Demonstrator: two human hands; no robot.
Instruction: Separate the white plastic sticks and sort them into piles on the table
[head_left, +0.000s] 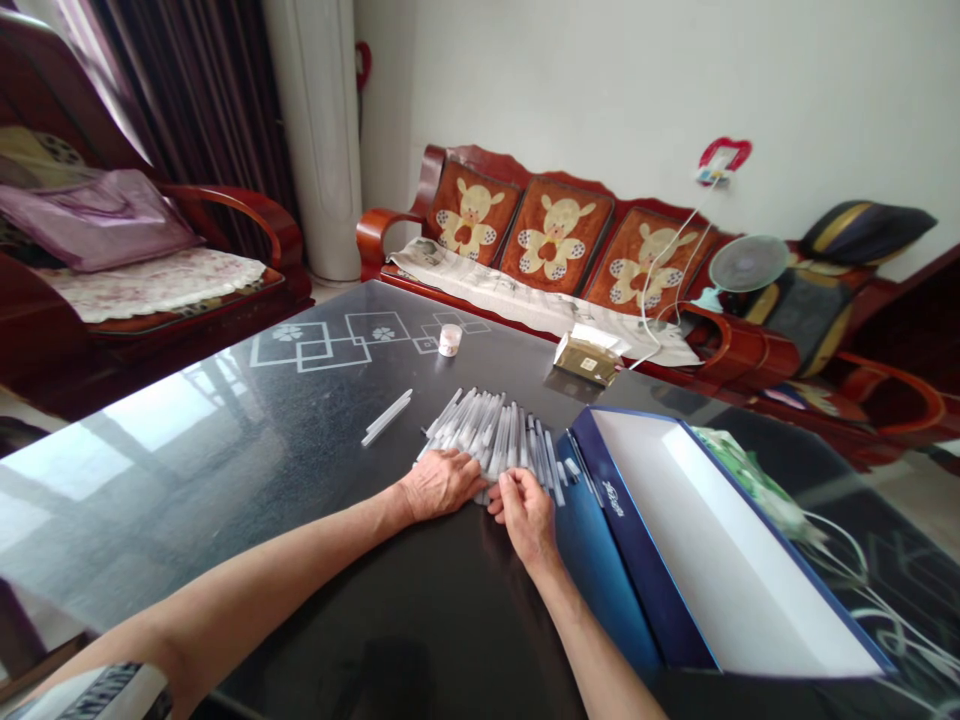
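Note:
Several thin white sticks (pixel 491 425) lie side by side in a row on the dark glossy table (pixel 300 470). My left hand (pixel 441 482) rests on the near left end of the row, fingers curled over the stick ends. My right hand (pixel 527 512) sits just to its right, fingertips pinched on the near ends of the sticks. Two more white sticks (pixel 387 416) lie apart, left of the row.
An open blue box with a white inside (pixel 712 545) lies right of my hands, cables (pixel 847 560) beyond it. A small pink-white pot (pixel 450 340) and a brown carton (pixel 586 358) stand farther back. A wooden sofa (pixel 555 240) and armchair (pixel 150 270) surround the table.

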